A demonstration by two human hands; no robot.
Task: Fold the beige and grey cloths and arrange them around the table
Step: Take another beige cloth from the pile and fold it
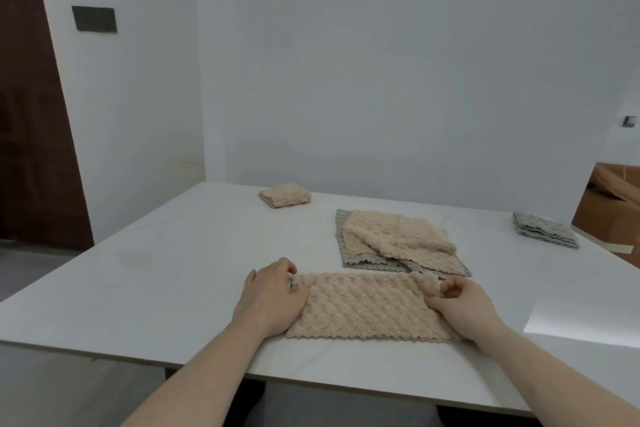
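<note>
A beige cloth [367, 308], folded into a long strip, lies near the front edge of the white table [166, 253]. My left hand [270, 291] pinches its far left corner. My right hand [460, 305] grips its far right corner, which is curled up. Just behind lies a loose pile: beige cloths [394, 232] on top of a grey cloth [346, 253]. A folded beige cloth [284, 195] sits at the far edge. A folded grey stack [543, 229] sits at the right edge.
An open cardboard box [609, 208] stands off the table's right side. White walls rise right behind the table, and a dark wooden door [31, 114] is at the far left.
</note>
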